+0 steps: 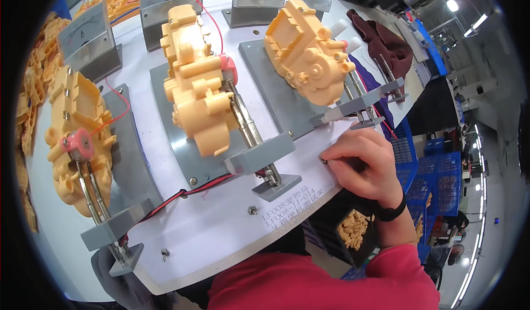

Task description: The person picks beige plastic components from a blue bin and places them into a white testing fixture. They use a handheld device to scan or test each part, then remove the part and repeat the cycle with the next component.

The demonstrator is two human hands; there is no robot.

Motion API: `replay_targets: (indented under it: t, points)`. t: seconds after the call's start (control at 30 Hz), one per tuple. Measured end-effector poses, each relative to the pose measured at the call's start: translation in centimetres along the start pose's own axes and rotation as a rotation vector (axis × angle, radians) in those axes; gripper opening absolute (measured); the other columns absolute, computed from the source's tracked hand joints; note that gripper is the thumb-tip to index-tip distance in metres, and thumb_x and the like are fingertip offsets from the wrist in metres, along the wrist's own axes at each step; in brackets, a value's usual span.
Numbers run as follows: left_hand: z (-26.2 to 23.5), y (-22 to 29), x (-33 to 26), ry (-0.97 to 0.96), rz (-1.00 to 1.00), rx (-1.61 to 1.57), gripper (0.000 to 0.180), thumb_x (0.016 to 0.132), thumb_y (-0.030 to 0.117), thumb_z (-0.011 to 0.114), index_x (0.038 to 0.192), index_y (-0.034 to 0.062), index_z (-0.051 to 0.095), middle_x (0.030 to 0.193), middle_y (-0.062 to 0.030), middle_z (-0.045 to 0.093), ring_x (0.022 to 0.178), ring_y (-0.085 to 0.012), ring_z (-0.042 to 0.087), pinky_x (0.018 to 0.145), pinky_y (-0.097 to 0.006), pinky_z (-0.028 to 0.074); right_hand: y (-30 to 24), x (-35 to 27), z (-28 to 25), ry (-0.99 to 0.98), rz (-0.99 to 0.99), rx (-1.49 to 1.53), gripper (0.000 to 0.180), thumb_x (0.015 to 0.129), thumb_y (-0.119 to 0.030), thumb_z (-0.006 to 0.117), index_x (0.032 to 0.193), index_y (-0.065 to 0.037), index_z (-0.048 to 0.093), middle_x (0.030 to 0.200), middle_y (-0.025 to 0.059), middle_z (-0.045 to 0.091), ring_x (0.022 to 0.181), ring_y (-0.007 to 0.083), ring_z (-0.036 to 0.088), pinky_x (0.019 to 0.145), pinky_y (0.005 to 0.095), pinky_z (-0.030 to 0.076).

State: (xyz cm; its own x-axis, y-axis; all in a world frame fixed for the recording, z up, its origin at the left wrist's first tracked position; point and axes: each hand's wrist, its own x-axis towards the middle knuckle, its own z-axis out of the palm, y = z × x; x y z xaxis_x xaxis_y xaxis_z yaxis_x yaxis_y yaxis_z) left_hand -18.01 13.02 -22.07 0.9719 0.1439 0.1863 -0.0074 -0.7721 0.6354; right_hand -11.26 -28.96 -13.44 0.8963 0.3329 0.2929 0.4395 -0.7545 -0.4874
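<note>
My right hand (365, 163) is curled, thumb and index finger pinched on one small dark piece (324, 161), mostly hidden, near the front edge of the white desk (215, 238); my left hand's out of view, so can't tell its state. Counted on the desk: three yellow moulded-plastic housings (194, 86) on three flat grey base plates (256, 70), three grey-and-metal clamps (262, 152), one beside each housing, two uncovered silver toggle switches (253, 210). Behind: four grey analog meters (165, 6); below my wrist, one black tray (359, 257) of yellow bits (353, 230).
</note>
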Motion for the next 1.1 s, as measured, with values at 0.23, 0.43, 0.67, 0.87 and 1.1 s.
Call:
replay_targets:
  t: [0.23,0.43,0.67,0.87,1.1]
  points:
    - [0.2,-0.7,-0.4,0.052,-0.086,-0.074,0.033,0.095,0.008,0.048,0.124,-0.0055,0.056,0.114,-0.0144,0.059,0.105,-0.0248,0.056,0.094,-0.035,0.043,0.3,0.2,-0.2,-0.006,-0.021,0.019,0.018,0.075,0.001,0.071,0.091,-0.005,0.07,0.081,0.0066,0.065,0.076,0.0216,0.062,0.067,0.031,0.05]
    - [0.1,0.6,0.2,-0.001,-0.123,-0.114,0.03,0.097,0.011,0.049,0.122,-0.0045,0.057,0.111,-0.0119,0.06,0.102,-0.0217,0.057,0.093,-0.033,0.044,0.8,0.2,-0.7,-0.043,-0.03,0.077,0.014,0.08,-0.001,0.066,0.094,-0.004,0.069,0.084,0.0062,0.066,0.077,0.0205,0.062,0.067,0.0302,0.049]
    - [0.0,1.4,0.3,0.045,-0.082,-0.066,0.028,0.096,0.005,0.049,0.121,-0.0052,0.057,0.105,-0.0101,0.06,0.096,-0.0191,0.056,0.089,-0.031,0.044,0.5,0.0,-0.5,-0.038,-0.009,0.072,0.013,0.082,-0.001,0.065,0.095,-0.004,0.068,0.088,0.0068,0.066,0.078,0.0192,0.062,0.068,0.0278,0.05]
    - [0.2,2.0,0.4,0.071,-0.039,-0.102,0.029,0.093,-0.002,0.049,0.12,-0.004,0.059,0.102,-0.0125,0.059,0.091,-0.0205,0.056,0.084,-0.03,0.044,0.2,-0.3,-0.1,-0.006,0.021,0.084,0.013,0.083,-0.001,0.066,0.096,-0.002,0.067,0.09,0.0081,0.064,0.079,0.0178,0.062,0.069,0.027,0.051]
    - [0.1,1.9,0.4,0.076,0.047,-0.019,0.028,0.094,0.0,0.049,0.119,-0.0021,0.06,0.098,-0.0097,0.06,0.091,-0.0175,0.056,0.085,-0.028,0.044,0.1,-0.6,0.5,0.07,-0.047,0.032,0.015,0.082,-0.002,0.069,0.096,-0.003,0.068,0.091,0.0091,0.062,0.086,0.0226,0.061,0.077,0.0322,0.05]
